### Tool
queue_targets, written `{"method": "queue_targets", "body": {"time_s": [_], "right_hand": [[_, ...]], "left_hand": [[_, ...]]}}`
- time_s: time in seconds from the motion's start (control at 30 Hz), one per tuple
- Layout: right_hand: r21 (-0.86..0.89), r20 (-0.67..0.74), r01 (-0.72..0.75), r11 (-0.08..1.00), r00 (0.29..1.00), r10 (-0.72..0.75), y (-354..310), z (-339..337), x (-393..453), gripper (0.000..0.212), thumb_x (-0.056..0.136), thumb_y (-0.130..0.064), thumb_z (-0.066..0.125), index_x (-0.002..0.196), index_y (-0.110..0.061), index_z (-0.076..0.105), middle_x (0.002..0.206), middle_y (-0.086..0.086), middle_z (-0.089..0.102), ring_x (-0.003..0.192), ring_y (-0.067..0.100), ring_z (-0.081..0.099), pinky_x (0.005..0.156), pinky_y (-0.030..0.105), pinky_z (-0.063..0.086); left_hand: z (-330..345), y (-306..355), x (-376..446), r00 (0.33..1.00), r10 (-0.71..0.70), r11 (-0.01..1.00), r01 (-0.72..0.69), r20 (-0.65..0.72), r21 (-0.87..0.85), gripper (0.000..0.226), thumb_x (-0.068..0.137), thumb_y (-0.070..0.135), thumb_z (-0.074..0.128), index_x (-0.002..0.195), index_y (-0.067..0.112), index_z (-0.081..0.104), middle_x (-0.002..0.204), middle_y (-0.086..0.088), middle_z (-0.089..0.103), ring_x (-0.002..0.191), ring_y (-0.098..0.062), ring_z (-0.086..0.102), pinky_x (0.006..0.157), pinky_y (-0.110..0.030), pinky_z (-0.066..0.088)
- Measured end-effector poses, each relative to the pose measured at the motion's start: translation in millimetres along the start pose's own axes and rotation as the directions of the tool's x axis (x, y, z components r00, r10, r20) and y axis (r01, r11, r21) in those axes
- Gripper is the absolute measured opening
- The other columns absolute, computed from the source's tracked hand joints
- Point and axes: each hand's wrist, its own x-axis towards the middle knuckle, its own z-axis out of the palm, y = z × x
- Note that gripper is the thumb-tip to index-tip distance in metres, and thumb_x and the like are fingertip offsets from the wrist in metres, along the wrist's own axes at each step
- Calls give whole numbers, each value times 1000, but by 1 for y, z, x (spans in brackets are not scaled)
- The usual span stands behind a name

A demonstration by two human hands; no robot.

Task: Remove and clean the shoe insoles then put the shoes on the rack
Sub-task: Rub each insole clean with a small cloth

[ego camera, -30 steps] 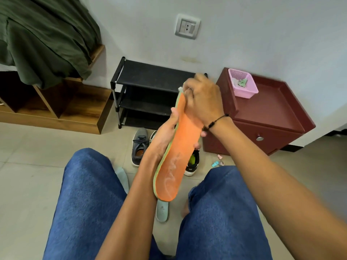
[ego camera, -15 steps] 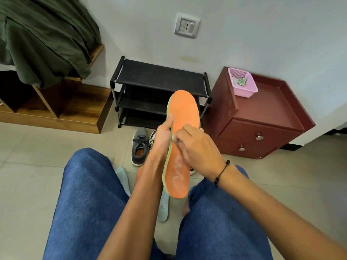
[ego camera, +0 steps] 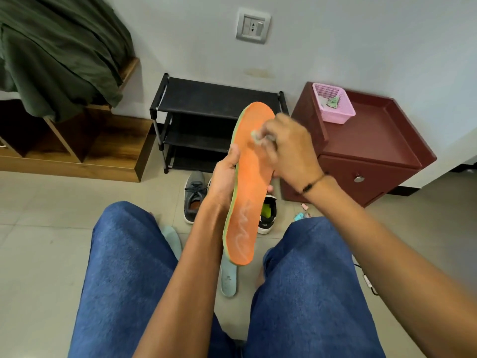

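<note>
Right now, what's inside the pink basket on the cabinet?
A small crumpled green-and-white item lies at the bottom of the pink basket. The basket's near wall hides the rest of its floor.

Orange insole [ego camera: 251,182], green-edged, upright, heel end nearest. Grey shoe [ego camera: 194,196] and black shoe [ego camera: 267,214] on floor before black rack [ego camera: 219,99].

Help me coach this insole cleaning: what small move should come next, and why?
Probably draw the right hand with its small wipe down the orange insole toward the heel, where pale marks show; the left hand grips its middle.
</note>
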Motion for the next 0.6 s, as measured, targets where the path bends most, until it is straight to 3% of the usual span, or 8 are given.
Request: {"method": "queue_targets", "body": {"time_s": [0.1, 0.17, 0.33, 0.43, 0.53, 0.6], "right_hand": [[3, 163, 193, 981, 968, -191, -26, 2, -51, 28, 80, -18, 37, 67, -4, 58, 68, 10, 49, 63, 25, 48, 50, 37, 44], [-66, 185, 197, 978, 966, -182, -20, 6, -61, 28, 83, -17, 38, 67, -4, 57, 66, 9, 47, 62, 24, 47, 45, 36, 44], [-156, 116, 162, 974, 983, -144, -6, 13, -37, 19, 80, -9, 51, 62, -5, 55, 63, 10, 48, 57, 28, 50, 48, 30, 41], [-148, 92, 116, 982, 990, -103, -9, 18, -31, 23, 79, -13, 42, 62, -5, 56, 64, 10, 49, 59, 28, 51, 47, 31, 42], [-164, 20, 37, 986, 999, -34, 1, 20, -18, 26, 78, -17, 39, 65, -4, 58, 67, 12, 52, 62, 29, 54, 47, 31, 44], [-178, 61, -8, 984, 998, 19, 8, 19, -8, 17, 79, -11, 51, 68, -2, 59, 72, 15, 54, 66, 33, 55, 49, 35, 46]], "left_hand": [[-4, 2, 4, 993, 28, 1000, -29, -117, -12, 58, 98, 51, 29, 110, 3, 58, 92, -16, 70, 82, -27, 68, 74, -35, 56], [-2, 0, 3, 989, 19, 999, -13, -144, 41, 60, 97, 52, 29, 112, 2, 58, 99, -19, 66, 87, -28, 66, 80, -35, 53], [-1, -1, 5, 995, 49, 998, -45, -91, 45, 55, 100, 46, 28, 100, 2, 59, 80, -12, 67, 70, -22, 67, 66, -29, 56], [-6, 4, 5, 986, 100, 993, -89, -136, 83, 52, 99, 46, 30, 99, 4, 61, 74, -9, 69, 66, -20, 68, 62, -29, 57], [-6, 5, 0, 991, 75, 993, -64, -115, 96, 59, 97, 52, 30, 105, 2, 60, 82, -16, 67, 67, -29, 66, 62, -37, 56], [-4, 4, -6, 999, 30, 999, -28, -43, 39, 66, 96, 56, 26, 113, -1, 56, 84, -19, 66, 63, -31, 63, 56, -35, 52]]}}
